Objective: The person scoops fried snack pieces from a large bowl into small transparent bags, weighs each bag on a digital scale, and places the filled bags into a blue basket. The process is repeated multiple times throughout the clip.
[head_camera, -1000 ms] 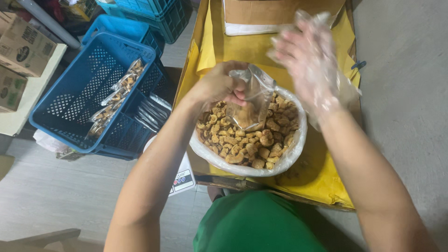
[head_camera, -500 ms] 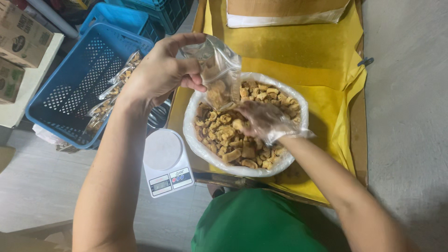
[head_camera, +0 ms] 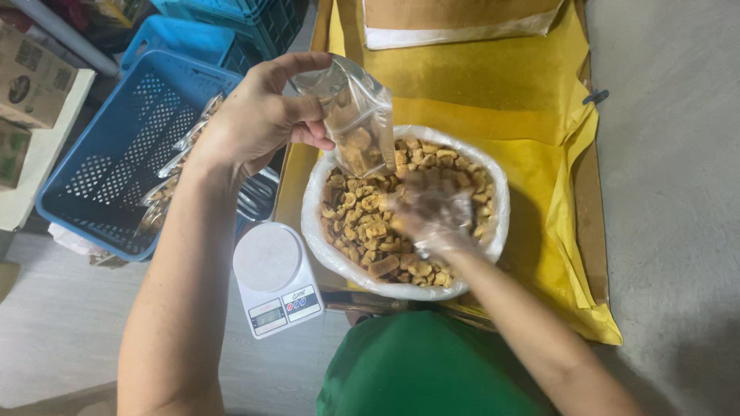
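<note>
From the head camera, looking straight down, the left hand (head_camera: 258, 115) is raised above the near-left edge of a large white bowl (head_camera: 317, 231). Its fingers (head_camera: 308, 127) are curled and pinching the upper part of a small clear plastic bag (head_camera: 356, 115), thumb on top, so the bag hangs with its lower end just over the bowl's rim. A few brown fried snack pieces sit in the bottom of the bag.

The right hand (head_camera: 432, 212) wears a thin clear plastic glove and is down inside the bowl, resting in the heap of brown snack pieces (head_camera: 362, 223). It is blurred, so whether its fingers are spread or closed on pieces cannot be told.

The bowl stands on a yellow cloth (head_camera: 539, 154) spread over the bench, with a cardboard box (head_camera: 462, 19) at the far end of the cloth. Just beside the bowl on the left sits a small white kitchen scale (head_camera: 276, 277), its round plate bare. Further left is a blue plastic crate (head_camera: 108, 162) holding several filled clear bags (head_camera: 181, 166) along its right side. Cardboard cartons (head_camera: 31, 77) lie at the far left edge. A green garment (head_camera: 416, 370) fills the bottom of the view.
</note>
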